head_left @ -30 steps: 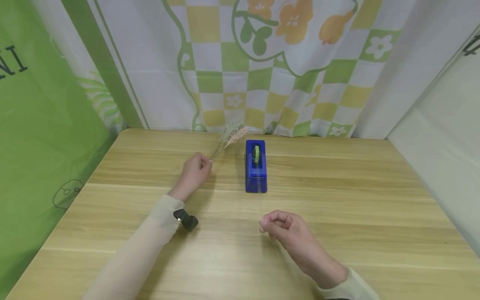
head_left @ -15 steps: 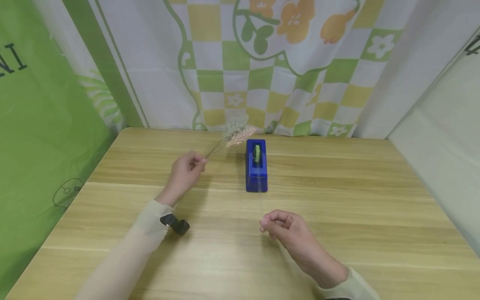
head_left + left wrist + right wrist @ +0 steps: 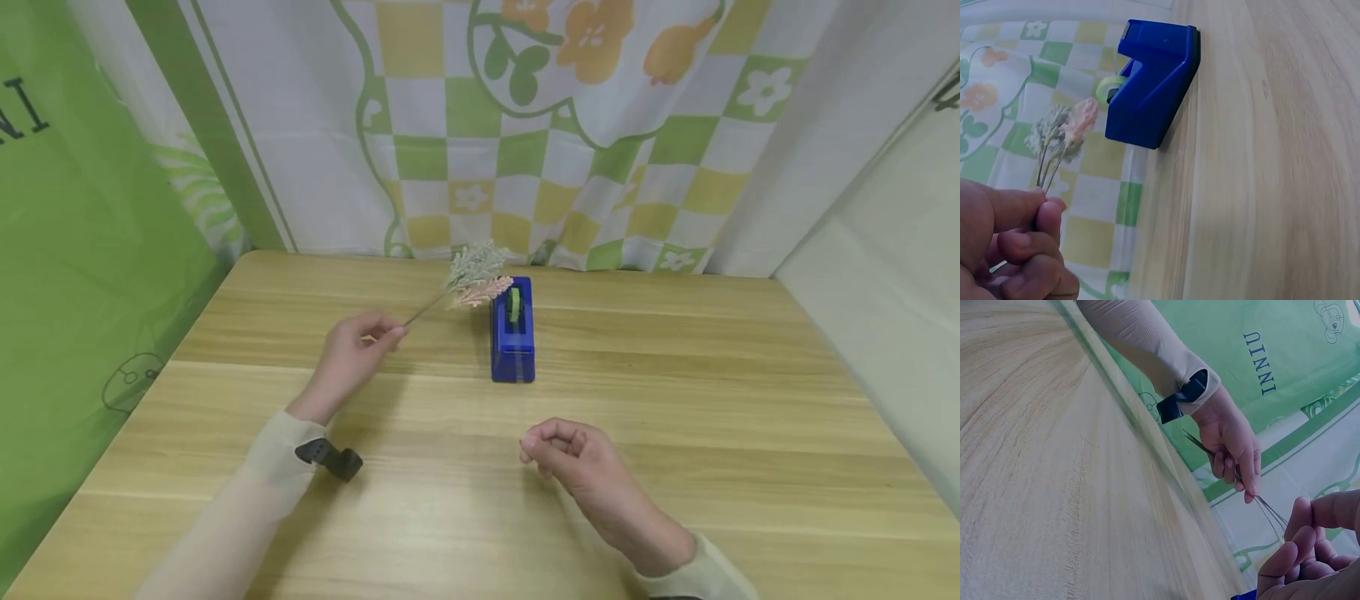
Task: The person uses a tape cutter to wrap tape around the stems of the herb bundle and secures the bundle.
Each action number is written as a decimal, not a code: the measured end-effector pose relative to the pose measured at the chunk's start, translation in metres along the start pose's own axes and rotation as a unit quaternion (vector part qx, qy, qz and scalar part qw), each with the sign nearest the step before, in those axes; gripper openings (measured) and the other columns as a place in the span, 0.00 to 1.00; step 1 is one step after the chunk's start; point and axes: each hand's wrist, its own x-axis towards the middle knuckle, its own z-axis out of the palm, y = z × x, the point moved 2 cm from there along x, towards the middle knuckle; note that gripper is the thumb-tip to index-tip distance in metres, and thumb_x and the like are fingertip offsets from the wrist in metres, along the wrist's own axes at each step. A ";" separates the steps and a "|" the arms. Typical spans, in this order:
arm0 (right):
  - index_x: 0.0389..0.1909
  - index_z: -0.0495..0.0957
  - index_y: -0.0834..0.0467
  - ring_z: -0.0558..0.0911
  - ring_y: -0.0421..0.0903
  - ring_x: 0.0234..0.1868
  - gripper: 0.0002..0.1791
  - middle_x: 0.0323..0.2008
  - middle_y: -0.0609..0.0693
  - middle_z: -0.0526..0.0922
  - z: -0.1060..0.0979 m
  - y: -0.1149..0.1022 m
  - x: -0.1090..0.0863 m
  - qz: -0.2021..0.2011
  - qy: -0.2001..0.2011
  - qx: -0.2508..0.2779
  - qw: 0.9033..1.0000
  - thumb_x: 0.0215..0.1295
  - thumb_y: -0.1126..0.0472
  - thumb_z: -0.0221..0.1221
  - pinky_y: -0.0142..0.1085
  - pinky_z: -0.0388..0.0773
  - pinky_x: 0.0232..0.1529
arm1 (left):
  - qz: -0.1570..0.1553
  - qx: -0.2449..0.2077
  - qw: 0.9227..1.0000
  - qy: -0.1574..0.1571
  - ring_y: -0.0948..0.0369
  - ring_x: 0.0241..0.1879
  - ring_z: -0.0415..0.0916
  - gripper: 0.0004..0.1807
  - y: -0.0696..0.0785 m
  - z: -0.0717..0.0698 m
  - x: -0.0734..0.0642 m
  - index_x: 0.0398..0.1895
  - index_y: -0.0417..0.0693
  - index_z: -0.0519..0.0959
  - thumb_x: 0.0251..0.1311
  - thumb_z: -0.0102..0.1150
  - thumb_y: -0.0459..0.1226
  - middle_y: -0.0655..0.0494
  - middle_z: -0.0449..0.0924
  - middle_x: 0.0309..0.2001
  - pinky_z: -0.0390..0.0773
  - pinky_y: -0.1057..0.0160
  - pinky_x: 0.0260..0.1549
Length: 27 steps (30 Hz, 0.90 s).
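Flowers (image 3: 476, 268) are located left of the dispenser (image 3: 515, 364), with one pink bloom (image 3: 483, 292) overlapping its far corner in my head view. The left hand (image 3: 348, 358) pinches their stems (image 3: 427, 308) between thumb and forefinger, raised above the table (image 3: 675, 400). The right hand (image 3: 592, 475), on the dispenser's near side and slightly right, is curled, thumb tip against forefinger; I cannot tell whether anything thin is clasped there. My right wrist view alone exposes the stems' lower ends, protruding behind the left hand. My left wrist view adds the dispenser's slanted side profile. Materials: smooth blue dispenser body, pale green roll (image 3: 514, 305), feathery flowers, thin wiry stems, wood-grained table.
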 end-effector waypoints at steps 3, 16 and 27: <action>0.41 0.80 0.59 0.77 0.36 0.32 0.05 0.31 0.37 0.86 0.000 0.000 0.000 -0.001 -0.001 0.003 1.000 0.73 0.61 0.62 0.28 0.75 0.40 | -0.006 -0.001 1.000 -0.011 0.48 0.43 0.83 0.15 -0.001 -0.006 -0.005 0.47 0.35 0.85 0.76 0.59 0.41 0.37 0.86 0.44 0.79 0.65 0.40; 0.41 0.80 0.58 0.76 0.35 0.31 0.03 0.32 0.37 0.86 -0.001 -0.001 -0.001 -0.002 -0.004 0.010 1.000 0.73 0.61 0.61 0.27 0.74 0.39 | -0.004 0.005 0.998 -0.069 0.63 0.36 0.76 0.14 -0.020 -0.046 -0.037 0.41 0.33 0.85 0.74 0.62 0.40 0.45 0.83 0.36 0.78 0.66 0.37; 0.43 0.79 0.58 0.76 0.35 0.31 0.04 0.32 0.37 0.86 -0.003 -0.002 -0.002 0.000 -0.004 0.013 1.000 0.74 0.61 0.60 0.27 0.74 0.38 | -0.011 0.024 0.987 -0.161 0.63 0.35 0.78 0.11 -0.032 -0.062 -0.059 0.35 0.42 0.85 0.71 0.65 0.41 0.49 0.84 0.36 0.79 0.65 0.39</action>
